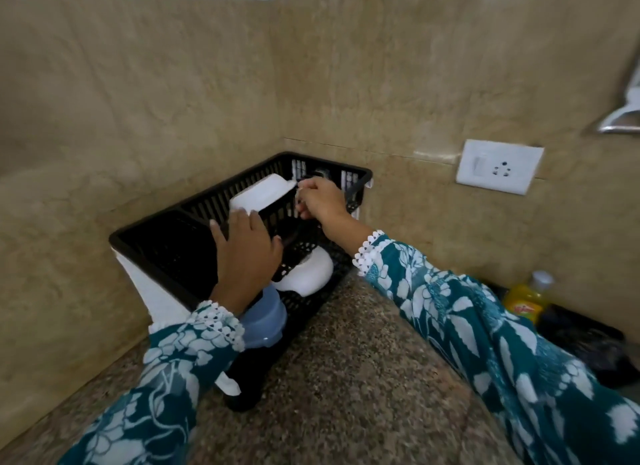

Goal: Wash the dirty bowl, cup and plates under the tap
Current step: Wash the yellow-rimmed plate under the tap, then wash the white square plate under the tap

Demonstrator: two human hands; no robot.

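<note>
Racking looks to be the step in hand: a white plate (pixel 261 193) is leaned on edge in the black drying basket (pixel 242 174) in the corner of the worktop (pixel 346 378), its rim pinched by the right hand (pixel 320 201) with fingers curled. The left hand (pixel 246 253) is held flat, fingers straight, against the plate's lower edge; nothing is gripped by it. A white bowl (pixel 304 274) is lying tilted in the lower tier, with a blue cup (pixel 268 317) just beside it. Risks: if the pinch is released before the plate is seated, it could slide flat or drop onto the bowl. Wet rims could slip. The basket could be shoved against the wall by the left hand.
</note>
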